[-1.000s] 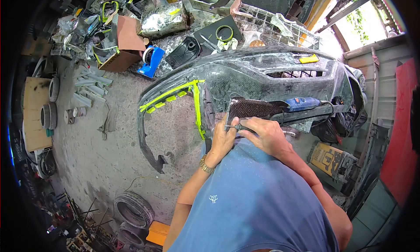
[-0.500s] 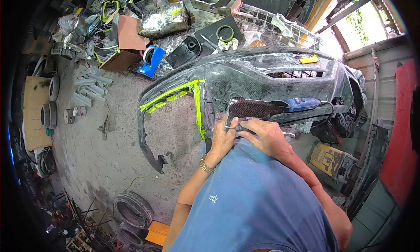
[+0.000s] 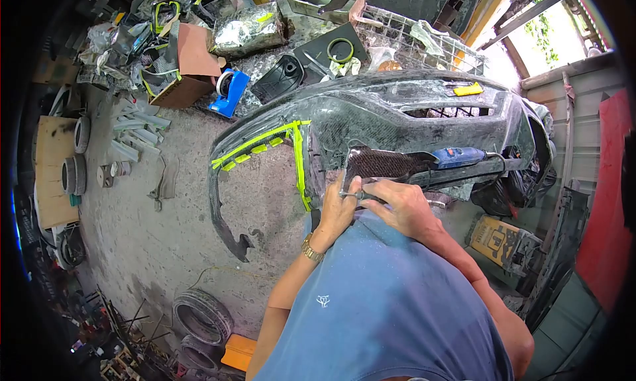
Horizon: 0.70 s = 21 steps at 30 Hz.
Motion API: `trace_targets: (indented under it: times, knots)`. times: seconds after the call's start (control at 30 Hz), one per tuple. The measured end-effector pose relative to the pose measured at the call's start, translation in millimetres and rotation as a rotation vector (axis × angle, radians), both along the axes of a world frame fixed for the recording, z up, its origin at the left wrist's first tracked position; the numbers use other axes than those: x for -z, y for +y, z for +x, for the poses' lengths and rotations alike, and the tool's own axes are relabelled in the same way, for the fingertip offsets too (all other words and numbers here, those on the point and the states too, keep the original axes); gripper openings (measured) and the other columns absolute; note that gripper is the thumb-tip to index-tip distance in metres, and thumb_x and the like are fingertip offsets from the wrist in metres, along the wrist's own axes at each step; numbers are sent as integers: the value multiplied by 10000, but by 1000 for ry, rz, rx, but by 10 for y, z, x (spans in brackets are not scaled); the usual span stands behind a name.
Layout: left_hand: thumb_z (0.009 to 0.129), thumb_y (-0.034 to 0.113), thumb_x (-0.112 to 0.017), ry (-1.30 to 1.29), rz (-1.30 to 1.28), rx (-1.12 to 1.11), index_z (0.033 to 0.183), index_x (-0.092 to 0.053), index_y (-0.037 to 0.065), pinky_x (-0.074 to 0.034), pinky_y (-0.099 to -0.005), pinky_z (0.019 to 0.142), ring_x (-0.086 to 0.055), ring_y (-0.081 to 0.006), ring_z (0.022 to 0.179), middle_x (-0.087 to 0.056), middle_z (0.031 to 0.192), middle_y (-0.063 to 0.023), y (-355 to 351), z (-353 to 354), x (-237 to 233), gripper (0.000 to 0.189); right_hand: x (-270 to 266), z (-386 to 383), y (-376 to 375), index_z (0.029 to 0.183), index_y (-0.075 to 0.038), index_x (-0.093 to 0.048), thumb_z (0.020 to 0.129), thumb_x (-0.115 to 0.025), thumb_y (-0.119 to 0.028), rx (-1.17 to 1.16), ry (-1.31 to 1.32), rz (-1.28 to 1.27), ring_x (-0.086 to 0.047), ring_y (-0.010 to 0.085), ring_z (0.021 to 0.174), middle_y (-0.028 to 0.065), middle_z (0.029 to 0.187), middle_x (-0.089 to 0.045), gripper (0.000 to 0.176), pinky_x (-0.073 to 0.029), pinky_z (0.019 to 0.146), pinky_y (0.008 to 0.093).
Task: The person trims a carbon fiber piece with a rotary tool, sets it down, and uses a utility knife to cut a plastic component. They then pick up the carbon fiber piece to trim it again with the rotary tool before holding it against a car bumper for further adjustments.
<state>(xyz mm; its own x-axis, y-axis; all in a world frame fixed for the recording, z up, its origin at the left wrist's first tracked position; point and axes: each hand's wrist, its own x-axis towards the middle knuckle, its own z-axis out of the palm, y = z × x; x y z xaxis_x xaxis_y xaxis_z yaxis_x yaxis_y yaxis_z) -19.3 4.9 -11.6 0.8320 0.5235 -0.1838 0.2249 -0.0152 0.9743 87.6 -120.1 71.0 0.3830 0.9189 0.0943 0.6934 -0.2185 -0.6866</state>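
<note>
A dark woven-textured piece (image 3: 384,164) lies over the lower edge of a large black bumper-like part (image 3: 358,126). My left hand (image 3: 339,205) grips the piece's left end, thumb on top. Close beside it, my right hand (image 3: 401,205) has thumb and fingers pinched on a small thin metal item (image 3: 351,194), too small to name. A blue power tool (image 3: 458,157) rests on the large part just right of the woven piece. Yellow-green tape (image 3: 300,166) lines the opening at the left.
Behind the large part are a blue tape dispenser (image 3: 230,93), a cardboard box (image 3: 192,66) and a tape roll (image 3: 340,50). A yellow cutter (image 3: 468,90) lies on the part's top. Tires (image 3: 202,317) stand on the floor at lower left, a yellow carton (image 3: 493,238) at right.
</note>
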Motion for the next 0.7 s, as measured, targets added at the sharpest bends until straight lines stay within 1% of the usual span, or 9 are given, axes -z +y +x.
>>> trace_targets:
  times: [0.13, 0.23, 0.3, 0.33, 0.4, 0.57, 0.6, 0.63, 0.7]
  knots:
    - [963, 305, -538, -58, 114, -64, 993, -589, -61, -421, -409, 577, -560, -289, 582, -591, 656, -171, -31, 17, 104, 371, -6, 21, -1, 963, -72, -602, 850, -677, -234, 20, 2, -64, -628, 286, 702, 83, 809, -611, 212, -502, 580, 387]
    - [962, 299, -542, 41, -6, 32, 985, -590, -44, -435, -409, 594, -558, -272, 586, -596, 679, -155, 16, 10, -37, 347, -19, 8, -26, 974, -68, -622, 836, -692, -226, -54, 10, -91, -641, 292, 735, 90, 866, -642, 222, -515, 607, 379]
    - [956, 295, -569, -37, -96, -15, 953, -597, -10, -436, -351, 559, -542, -179, 572, -593, 677, -82, 21, 29, -74, 306, -27, 13, -33, 986, -58, -630, 828, -703, -209, -7, 28, -11, -651, 291, 757, 100, 893, -652, 231, -522, 625, 369]
    - [956, 295, -569, -35, -94, -18, 953, -597, -10, -436, -351, 559, -542, -179, 572, -593, 677, -82, 27, 3, -82, 306, -32, 6, -32, 998, -47, -638, 821, -714, -191, 39, 52, 70, -662, 291, 778, 109, 921, -663, 241, -528, 644, 360]
    - [936, 257, -616, 52, -484, -26, 835, -577, 48, -349, -223, 468, -422, -39, 552, -526, 676, 30, 44, -22, -126, 235, -82, 32, -76, 1014, -35, -640, 817, -719, -170, 137, 134, 59, -668, 285, 789, 119, 933, -666, 252, -530, 659, 348]
    - [917, 240, -650, 62, -746, -69, 805, -561, 79, -319, -196, 439, -392, -22, 520, -506, 670, 34, 60, -5, -286, 216, -373, 203, -252, 1064, 0, -605, 855, -684, -74, 373, 260, 106, -655, 191, 763, 133, 883, -651, 236, -505, 686, 283]
    - [913, 223, -657, 45, -852, -61, 808, -555, 77, -312, -190, 433, -384, -21, 516, -504, 673, 31, 78, -4, -285, 207, -456, 215, -297, 1067, 1, -594, 869, -662, -63, 420, 391, 23, -634, 142, 790, 109, 877, -641, 219, -487, 707, 263]
    - [913, 223, -657, 42, -849, -59, 808, -555, 77, -312, -190, 433, -384, -21, 516, -504, 673, 31, 92, -3, -290, 207, -448, 216, -338, 1067, 1, -594, 869, -662, -63, 420, 389, 26, -634, 142, 790, 109, 877, -641, 219, -487, 707, 263]
    - [911, 186, -658, -6, -978, -6, 841, -541, 72, -301, -178, 421, -369, -18, 507, -500, 687, 21, 111, -20, -302, 178, -419, 196, -413, 1076, 9, -587, 875, -651, -56, 465, 497, 168, -594, 103, 782, 78, 874, -636, 220, -475, 706, 255]
